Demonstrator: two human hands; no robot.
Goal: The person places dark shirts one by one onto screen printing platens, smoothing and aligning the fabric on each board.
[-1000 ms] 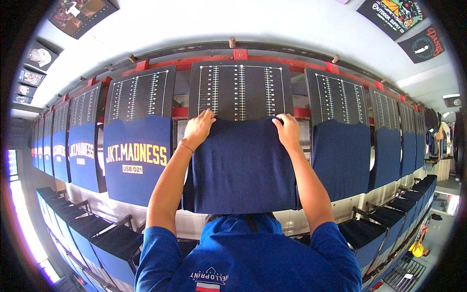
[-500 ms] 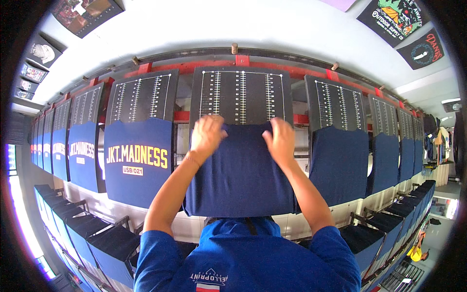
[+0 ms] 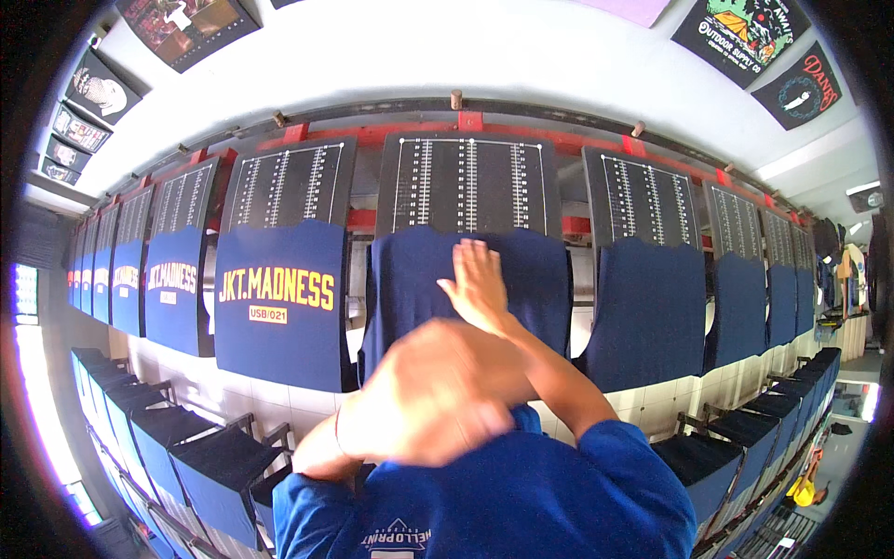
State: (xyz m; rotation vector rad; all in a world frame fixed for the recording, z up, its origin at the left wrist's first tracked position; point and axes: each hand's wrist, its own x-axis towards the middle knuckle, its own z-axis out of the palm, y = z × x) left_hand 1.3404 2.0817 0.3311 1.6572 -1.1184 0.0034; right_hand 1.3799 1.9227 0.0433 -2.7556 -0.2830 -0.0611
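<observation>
Currently right hand [image 3: 480,279] flat, open on navy shirt [image 3: 410,289] at centre; left hand [image 3: 438,396] blurred, empty; uneven smoothing risks wrinkles.

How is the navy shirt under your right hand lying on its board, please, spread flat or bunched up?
Spread flat: the navy shirt covers its board smoothly, the right hand pressed flat on it.

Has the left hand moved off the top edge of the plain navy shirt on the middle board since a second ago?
Yes. The left hand has pulled down and back from the plain navy shirt, blurred, far below the black ruled board; right hand rests on the shirt.
</observation>
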